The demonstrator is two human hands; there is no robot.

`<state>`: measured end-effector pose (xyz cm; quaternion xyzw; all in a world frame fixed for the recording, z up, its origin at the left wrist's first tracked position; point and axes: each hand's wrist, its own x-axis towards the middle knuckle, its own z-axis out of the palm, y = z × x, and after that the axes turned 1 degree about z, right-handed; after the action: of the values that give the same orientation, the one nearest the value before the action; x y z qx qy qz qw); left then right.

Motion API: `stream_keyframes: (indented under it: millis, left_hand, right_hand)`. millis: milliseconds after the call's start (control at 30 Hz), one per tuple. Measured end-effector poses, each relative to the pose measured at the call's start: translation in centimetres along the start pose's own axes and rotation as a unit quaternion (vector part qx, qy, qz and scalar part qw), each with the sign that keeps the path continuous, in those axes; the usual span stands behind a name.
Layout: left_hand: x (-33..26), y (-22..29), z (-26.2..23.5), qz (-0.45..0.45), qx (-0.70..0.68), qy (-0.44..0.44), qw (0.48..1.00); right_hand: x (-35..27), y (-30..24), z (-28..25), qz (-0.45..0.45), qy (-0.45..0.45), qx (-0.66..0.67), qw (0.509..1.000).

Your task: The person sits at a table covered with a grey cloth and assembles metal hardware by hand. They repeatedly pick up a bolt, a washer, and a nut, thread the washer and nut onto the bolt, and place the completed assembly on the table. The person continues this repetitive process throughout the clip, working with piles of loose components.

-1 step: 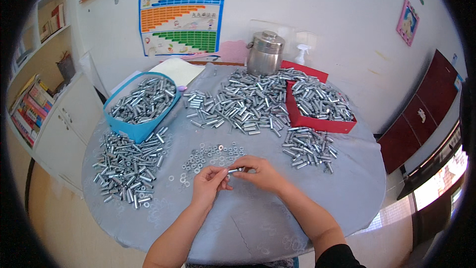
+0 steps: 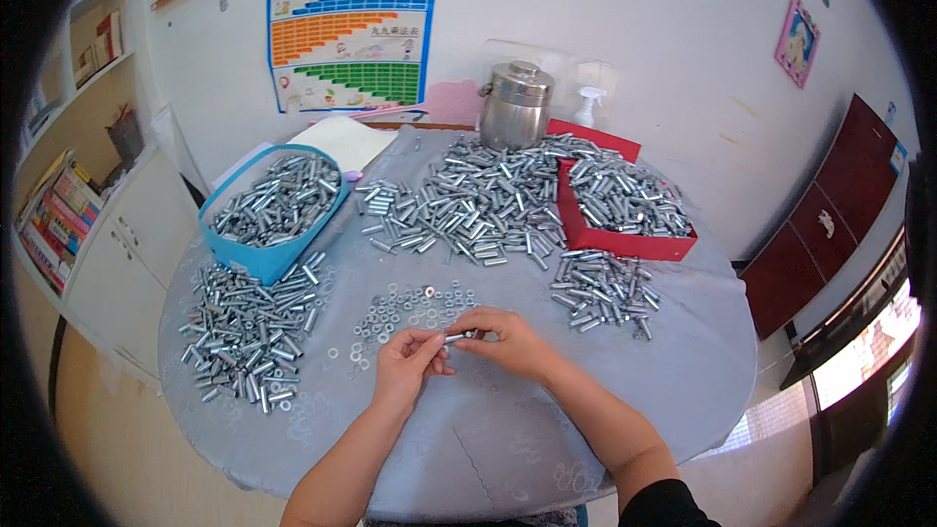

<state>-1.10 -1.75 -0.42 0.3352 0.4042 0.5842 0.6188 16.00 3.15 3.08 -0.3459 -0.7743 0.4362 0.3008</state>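
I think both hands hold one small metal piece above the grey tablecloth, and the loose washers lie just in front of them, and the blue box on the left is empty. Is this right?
Not quite: the blue box is not empty; the head view shows it full of metal sleeves. The rest holds: left hand and right hand hold one small metal piece above the grey tablecloth, washers just beyond.

A tall colour-banded wall chart hung at eleven o'clock; a small pink picture at two

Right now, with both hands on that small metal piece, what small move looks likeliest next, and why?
Probably the left hand reaches to the washers just ahead: both hands pinch one metal sleeve between them, the right hand gripping its end, and the washers lie closest.
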Motion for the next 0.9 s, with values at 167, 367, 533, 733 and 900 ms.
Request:
stream_keyframes:
  millis: [167,367,533,733,900]
  left_hand:
    - [0.0,0.8,0.2,-0.004,-0.012,0.005,1.0]
    - [0.6,1.3,-1.3,0.023,0.011,0.077,0.997]
    - [0.5,1.5,-1.3,0.024,0.01,0.083,0.996]
    - [0.6,1.5,-1.5,0.023,0.006,0.093,0.995]
    - [0.8,0.9,-1.8,0.024,0.002,0.071,0.997]
  right_hand:
    - [0.2,1.0,-3.2,0.028,0.159,-0.125,0.979]
    - [-2.7,5.8,-13.1,0.03,0.489,-0.429,0.759]
    - [-4.0,8.4,-14.4,0.066,0.475,-0.47,0.741]
    - [-1.5,5.8,-11.9,-0.031,0.418,-0.422,0.804]
    - [3.0,5.7,-6.8,-0.053,0.25,-0.372,0.892]
